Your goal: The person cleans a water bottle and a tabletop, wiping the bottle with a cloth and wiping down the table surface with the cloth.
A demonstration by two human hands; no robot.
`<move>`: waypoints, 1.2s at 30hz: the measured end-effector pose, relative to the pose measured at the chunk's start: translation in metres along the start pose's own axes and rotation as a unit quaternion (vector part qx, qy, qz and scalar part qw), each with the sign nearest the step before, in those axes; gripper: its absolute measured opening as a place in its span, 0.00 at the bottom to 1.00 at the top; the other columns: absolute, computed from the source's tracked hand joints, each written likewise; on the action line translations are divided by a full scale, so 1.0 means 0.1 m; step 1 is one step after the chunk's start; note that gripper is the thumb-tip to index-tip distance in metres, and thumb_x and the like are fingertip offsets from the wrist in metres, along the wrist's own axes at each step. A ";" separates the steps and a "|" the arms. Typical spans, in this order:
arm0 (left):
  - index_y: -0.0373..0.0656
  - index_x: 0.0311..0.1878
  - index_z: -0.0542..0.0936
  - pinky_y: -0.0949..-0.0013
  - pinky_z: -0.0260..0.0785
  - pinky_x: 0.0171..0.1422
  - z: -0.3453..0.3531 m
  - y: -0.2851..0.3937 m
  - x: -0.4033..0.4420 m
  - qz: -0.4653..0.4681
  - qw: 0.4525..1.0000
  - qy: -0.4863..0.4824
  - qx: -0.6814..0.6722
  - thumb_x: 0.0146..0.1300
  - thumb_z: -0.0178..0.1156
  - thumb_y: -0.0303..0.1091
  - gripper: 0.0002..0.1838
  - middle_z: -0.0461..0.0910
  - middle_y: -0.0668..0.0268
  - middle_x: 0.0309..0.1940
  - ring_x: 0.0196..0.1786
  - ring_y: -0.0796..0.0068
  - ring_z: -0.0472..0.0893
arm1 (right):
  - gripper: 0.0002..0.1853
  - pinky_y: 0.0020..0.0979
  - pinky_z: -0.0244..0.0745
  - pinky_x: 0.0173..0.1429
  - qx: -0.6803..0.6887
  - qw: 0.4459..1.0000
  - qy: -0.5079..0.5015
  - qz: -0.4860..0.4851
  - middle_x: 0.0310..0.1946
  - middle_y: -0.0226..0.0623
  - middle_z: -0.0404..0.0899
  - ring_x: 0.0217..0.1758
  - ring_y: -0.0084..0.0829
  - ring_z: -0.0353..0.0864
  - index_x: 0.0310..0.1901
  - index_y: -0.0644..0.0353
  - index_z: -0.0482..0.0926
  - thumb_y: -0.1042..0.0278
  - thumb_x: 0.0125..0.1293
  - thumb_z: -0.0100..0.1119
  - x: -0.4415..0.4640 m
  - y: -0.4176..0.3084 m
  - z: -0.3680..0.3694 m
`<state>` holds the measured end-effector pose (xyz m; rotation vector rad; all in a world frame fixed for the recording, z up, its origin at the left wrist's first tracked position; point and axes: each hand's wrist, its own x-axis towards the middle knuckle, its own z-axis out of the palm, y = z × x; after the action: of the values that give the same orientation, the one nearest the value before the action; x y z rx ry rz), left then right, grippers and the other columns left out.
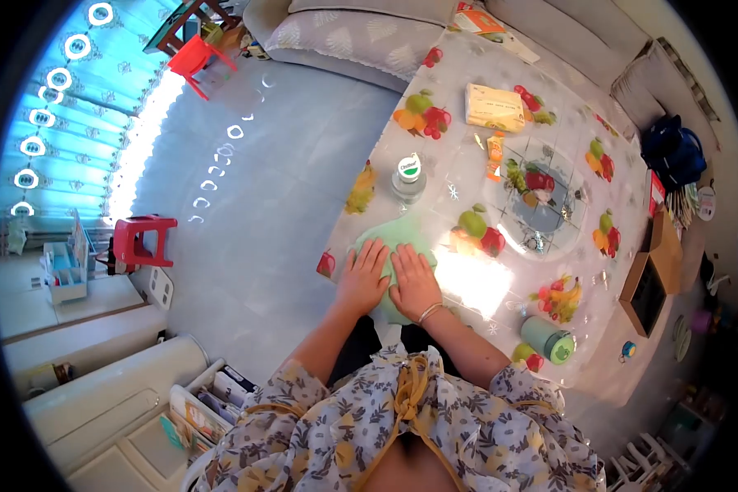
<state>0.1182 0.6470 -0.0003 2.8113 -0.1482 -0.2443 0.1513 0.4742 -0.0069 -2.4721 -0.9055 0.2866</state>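
Observation:
A pale green cloth (406, 233) lies spread at the near left corner of the table, partly hanging over its edge. My left hand (364, 277) rests flat on the cloth, fingers stretched out. Beside it, my right hand (415, 283) also presses flat on the cloth, a bracelet at the wrist. Just beyond the hands stands a clear bottle (408, 180) with a white and green cap. To the right, near the table's front edge, is a green lidded cup (548, 339).
The table wears a fruit-print cover (459, 189). On it are a yellow tissue pack (495, 107), an orange sachet (495, 156) and an open cardboard box (652, 275). A red stool (144, 241) and small red chair (198, 61) stand on the floor. A sofa (357, 37) borders the back.

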 end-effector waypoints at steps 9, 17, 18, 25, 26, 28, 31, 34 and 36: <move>0.42 0.75 0.64 0.50 0.45 0.82 -0.24 -0.97 0.08 0.137 0.989 -0.055 0.022 0.66 0.57 0.43 0.35 0.58 0.61 0.78 0.81 0.64 0.55 | 0.38 0.48 0.50 0.80 0.015 0.999 0.020 0.033 0.72 0.57 0.61 0.78 0.51 0.56 0.69 0.72 0.63 0.59 0.61 0.59 0.49 -0.55 0.37; 0.38 0.74 0.65 0.50 0.45 0.82 -0.58 -1.62 1.08 0.292 0.954 -0.059 -0.032 0.65 0.58 0.39 0.35 0.59 0.59 0.78 0.81 0.62 0.55 | 0.36 0.50 0.52 0.79 -0.047 0.965 0.173 0.193 0.72 0.56 0.61 0.78 0.53 0.57 0.71 0.71 0.62 0.64 0.63 0.56 1.38 -0.91 0.60; 0.39 0.74 0.64 0.50 0.45 0.83 -0.60 -1.66 1.19 0.306 0.949 -0.067 -0.033 0.65 0.58 0.39 0.35 0.59 0.60 0.78 0.81 0.61 0.54 | 0.36 0.50 0.52 0.79 -0.062 0.958 0.185 0.210 0.73 0.56 0.61 0.78 0.53 0.57 0.71 0.71 0.61 0.65 0.63 0.55 1.46 -0.91 0.61; 0.40 0.76 0.62 0.53 0.43 0.84 -0.76 -1.65 1.82 0.355 0.928 -0.115 0.014 0.67 0.54 0.37 0.34 0.57 0.63 0.79 0.82 0.64 0.52 | 0.35 0.49 0.50 0.80 -0.047 0.925 0.234 0.297 0.74 0.56 0.59 0.78 0.53 0.56 0.72 0.71 0.60 0.64 0.65 0.53 1.94 -0.82 0.56; 0.41 0.76 0.62 0.53 0.42 0.84 -0.80 -1.65 1.89 0.357 0.926 -0.125 0.019 0.68 0.54 0.37 0.34 0.57 0.63 0.79 0.82 0.65 0.51 | 0.35 0.49 0.50 0.80 -0.050 0.923 0.237 0.299 0.74 0.56 0.59 0.78 0.53 0.56 0.72 0.71 0.60 0.64 0.65 0.53 1.98 -0.79 0.54; 0.41 0.77 0.61 0.53 0.41 0.84 -0.81 -1.60 1.97 0.352 0.926 -0.134 0.027 0.68 0.53 0.37 0.34 0.57 0.64 0.79 0.82 0.65 0.51 | 0.36 0.49 0.49 0.81 -0.061 0.920 0.240 0.304 0.74 0.56 0.59 0.78 0.53 0.56 0.72 0.73 0.59 0.62 0.66 0.52 2.04 -0.75 0.55; 0.41 0.77 0.61 0.52 0.42 0.84 -0.91 -1.58 2.10 0.366 0.916 -0.140 0.081 0.68 0.53 0.37 0.34 0.56 0.64 0.79 0.83 0.64 0.50 | 0.35 0.49 0.48 0.81 -0.047 0.915 0.251 0.314 0.74 0.57 0.59 0.78 0.53 0.55 0.71 0.75 0.60 0.61 0.68 0.51 2.13 -0.68 0.54; 0.41 0.78 0.59 0.50 0.42 0.84 -0.96 -1.49 2.27 0.385 0.903 -0.139 0.130 0.67 0.53 0.36 0.36 0.55 0.63 0.80 0.83 0.64 0.50 | 0.34 0.49 0.49 0.81 -0.041 0.906 0.260 0.331 0.73 0.58 0.59 0.78 0.54 0.55 0.71 0.74 0.61 0.61 0.68 0.50 2.24 -0.61 0.54; 0.41 0.78 0.58 0.50 0.41 0.84 -0.95 -1.47 2.36 0.392 0.894 -0.142 0.163 0.66 0.53 0.36 0.37 0.52 0.62 0.81 0.83 0.64 0.49 | 0.33 0.49 0.50 0.81 -0.040 0.903 0.258 0.342 0.73 0.59 0.58 0.78 0.54 0.55 0.71 0.73 0.61 0.62 0.69 0.50 2.29 -0.56 0.56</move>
<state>0.3778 0.7839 0.0064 2.7274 -1.4633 -0.4557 0.2741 0.6813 -0.0326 -2.6559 0.1896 -0.1875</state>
